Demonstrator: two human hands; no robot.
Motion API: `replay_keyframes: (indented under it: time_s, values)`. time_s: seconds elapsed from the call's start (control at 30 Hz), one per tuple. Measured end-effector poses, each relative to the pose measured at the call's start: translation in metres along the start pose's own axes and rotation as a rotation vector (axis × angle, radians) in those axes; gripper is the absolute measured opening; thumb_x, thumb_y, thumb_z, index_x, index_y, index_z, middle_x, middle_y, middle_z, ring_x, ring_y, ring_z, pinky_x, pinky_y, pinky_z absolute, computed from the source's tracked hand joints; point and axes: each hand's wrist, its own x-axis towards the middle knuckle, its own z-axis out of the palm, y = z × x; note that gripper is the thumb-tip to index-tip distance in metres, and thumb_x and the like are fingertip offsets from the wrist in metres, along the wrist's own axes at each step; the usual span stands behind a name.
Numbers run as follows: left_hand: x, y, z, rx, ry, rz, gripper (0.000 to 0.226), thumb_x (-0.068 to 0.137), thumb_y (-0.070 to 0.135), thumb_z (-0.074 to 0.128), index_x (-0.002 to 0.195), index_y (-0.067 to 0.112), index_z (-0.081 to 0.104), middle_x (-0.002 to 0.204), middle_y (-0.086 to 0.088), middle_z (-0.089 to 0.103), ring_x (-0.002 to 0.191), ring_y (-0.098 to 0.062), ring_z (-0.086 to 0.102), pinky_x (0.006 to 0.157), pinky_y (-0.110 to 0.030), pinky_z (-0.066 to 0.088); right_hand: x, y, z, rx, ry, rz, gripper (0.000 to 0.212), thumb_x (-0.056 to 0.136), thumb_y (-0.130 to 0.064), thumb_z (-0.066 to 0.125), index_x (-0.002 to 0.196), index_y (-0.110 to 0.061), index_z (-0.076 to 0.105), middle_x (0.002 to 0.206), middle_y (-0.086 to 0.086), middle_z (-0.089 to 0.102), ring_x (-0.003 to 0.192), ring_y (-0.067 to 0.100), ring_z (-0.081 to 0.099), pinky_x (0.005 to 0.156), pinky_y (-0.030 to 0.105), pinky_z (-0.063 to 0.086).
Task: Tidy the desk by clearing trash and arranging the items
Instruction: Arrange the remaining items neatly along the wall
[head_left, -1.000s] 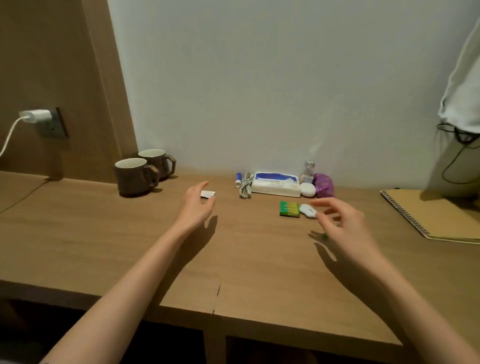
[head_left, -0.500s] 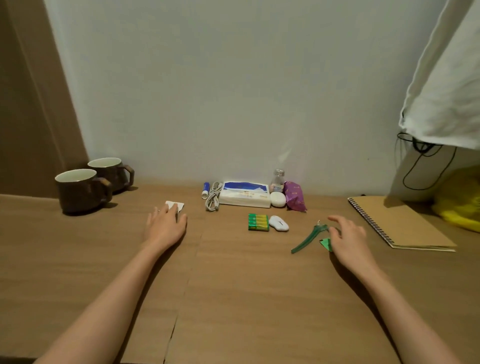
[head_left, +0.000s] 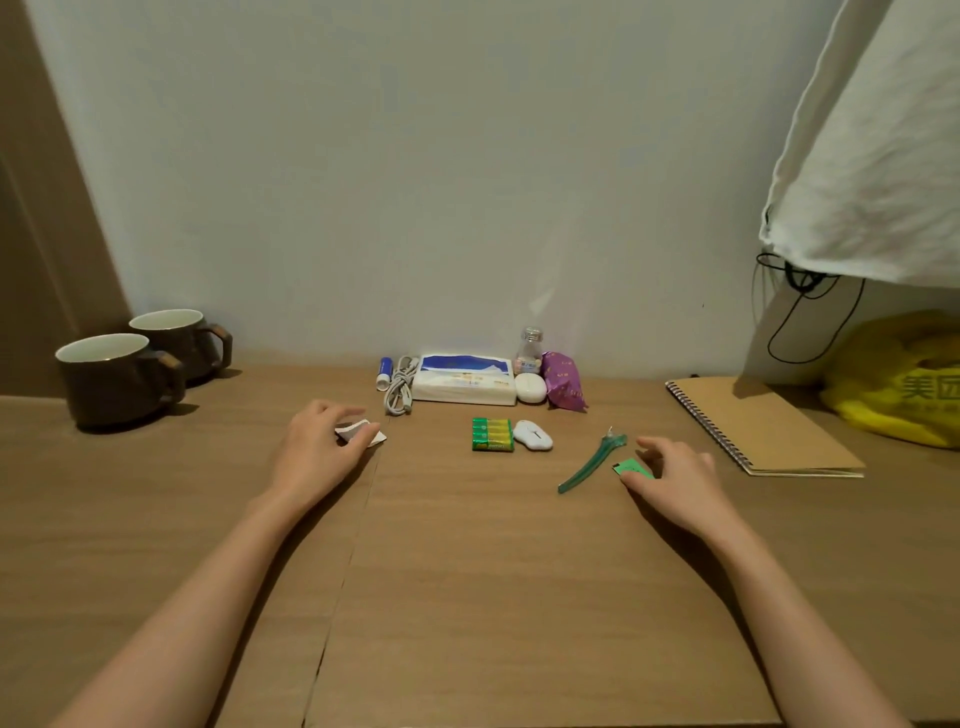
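Observation:
My left hand lies on the wooden desk with its fingers curled over a small white paper scrap, which lifts at one edge. My right hand rests palm down, its fingertips on a small green scrap. A green razor-like tool lies just left of that scrap, apart from the hand. A pack of green batteries and a small white device sit between my hands.
Along the wall stand a tissue pack, a coiled white cable, a blue tube, a small bottle, a white oval case and a purple packet. Two dark mugs stand far left. A spiral notebook and yellow bag lie right.
The view has swung right and down. My left hand has curled its fingers onto the white scrap, lifting its edge. My right hand has come down from mid-air onto the green scrap.

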Motion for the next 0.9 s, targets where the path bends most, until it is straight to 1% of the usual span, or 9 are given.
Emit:
replay_keyframes:
  time_s: [0.1,0.23,0.37,0.43,0.53,0.7,0.8,0.83,0.9]
  values:
    - [0.002,0.0,0.001,0.078,-0.054,-0.108,0.057,0.081,0.049,0.062,0.132,0.026,0.051,0.129,-0.01,0.053,0.123,-0.03,0.044,0.101,-0.043,0.035,-0.001,0.0,-0.001,0.061,-0.001,-0.005,0.058,0.084,-0.033,0.069,0.136,-0.023,0.047,0.127,0.002,0.061,0.124,0.026,0.047,0.107,0.046,0.037]
    - [0.003,0.001,0.0,0.11,-0.096,-0.172,0.073,0.077,0.053,0.065,0.139,0.025,0.041,0.13,0.001,0.059,0.125,-0.031,0.043,0.102,-0.045,0.032,-0.001,-0.002,-0.004,0.19,-0.015,-0.003,0.053,0.081,-0.016,0.072,0.131,-0.018,0.054,0.119,0.005,0.066,0.118,0.022,0.055,0.098,0.037,0.047]
    - [0.005,0.002,-0.001,-0.012,-0.128,-0.178,0.066,0.073,0.043,0.073,0.132,0.024,0.051,0.123,-0.006,0.06,0.119,-0.03,0.048,0.101,-0.044,0.037,-0.002,-0.003,-0.007,0.283,-0.041,-0.011,0.053,0.08,-0.005,0.072,0.129,-0.017,0.057,0.119,0.007,0.062,0.115,0.02,0.056,0.082,0.027,0.046]
    - [0.005,0.004,-0.002,-0.103,-0.154,-0.186,0.064,0.072,0.033,0.078,0.13,0.022,0.054,0.126,-0.013,0.051,0.118,-0.028,0.049,0.103,-0.041,0.039,-0.004,-0.004,-0.008,0.292,-0.028,-0.023,0.053,0.08,-0.005,0.072,0.128,-0.019,0.057,0.12,0.006,0.06,0.114,0.021,0.055,0.082,0.03,0.048]
    - [0.005,0.009,-0.004,-0.158,-0.164,-0.217,0.063,0.075,0.019,0.076,0.132,0.02,0.052,0.134,-0.015,0.038,0.125,-0.028,0.043,0.107,-0.035,0.032,-0.005,-0.006,-0.009,0.265,-0.001,-0.055,0.049,0.079,-0.007,0.073,0.124,-0.019,0.059,0.118,0.006,0.059,0.101,0.015,0.054,0.083,0.033,0.05]
    - [-0.001,0.017,-0.007,-0.162,-0.186,-0.237,0.055,0.081,0.012,0.067,0.134,0.018,0.051,0.138,-0.015,0.037,0.127,-0.026,0.04,0.108,-0.034,0.031,-0.007,-0.007,-0.006,0.208,0.027,-0.101,0.033,0.089,-0.016,0.063,0.122,-0.015,0.062,0.12,0.006,0.065,0.101,0.015,0.058,0.087,0.036,0.051]
    - [-0.008,0.021,-0.011,-0.24,-0.162,-0.269,0.053,0.081,0.009,0.065,0.132,0.018,0.053,0.14,-0.012,0.043,0.117,-0.026,0.049,0.1,-0.036,0.042,-0.011,-0.011,-0.005,0.226,0.059,-0.134,0.032,0.093,-0.017,0.056,0.124,-0.014,0.061,0.12,0.007,0.066,0.106,0.02,0.059,0.092,0.044,0.051]
    - [-0.011,0.023,-0.013,-0.287,-0.15,-0.282,0.053,0.081,0.007,0.065,0.131,0.018,0.054,0.14,-0.011,0.045,0.117,-0.025,0.05,0.091,-0.033,0.048,-0.012,-0.012,-0.004,0.246,0.071,-0.143,0.031,0.093,-0.017,0.056,0.124,-0.014,0.062,0.118,0.007,0.066,0.105,0.021,0.06,0.09,0.044,0.052]
    - [-0.022,0.029,-0.022,-0.367,-0.138,-0.296,0.051,0.083,0.005,0.065,0.131,0.018,0.054,0.139,-0.008,0.049,0.118,-0.023,0.049,0.073,-0.024,0.046,-0.016,-0.017,-0.002,0.304,0.099,-0.147,0.029,0.092,-0.018,0.057,0.12,-0.017,0.064,0.113,0.005,0.068,0.097,0.02,0.062,0.084,0.044,0.054]
